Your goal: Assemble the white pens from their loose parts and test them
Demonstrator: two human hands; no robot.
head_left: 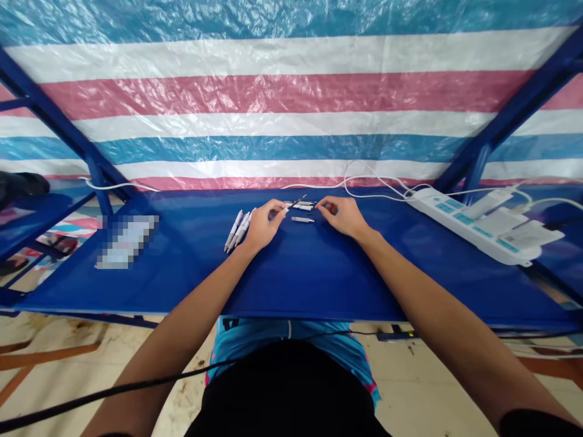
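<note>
My left hand [265,224] pinches a thin dark pen refill [299,200] between thumb and fingertips, its free end slanting up to the right. Across from it, my right hand [342,215] has thumb and forefinger closed together; whatever is between them is too small to make out. Between the hands on the blue table lies a white pen barrel [302,220] with a metallic tip. Just behind it are more white and dark pen parts [302,207], partly covered by the refill. Several white pens [238,230] lie side by side left of my left hand.
A white power strip [473,224] with plugged-in adapters sits at the right of the blue table [314,273]. White cables [378,182] run along the back edge. A blurred-out flat item [127,241] lies at the left. Striped plastic sheeting [291,97] hangs behind, between blue metal posts.
</note>
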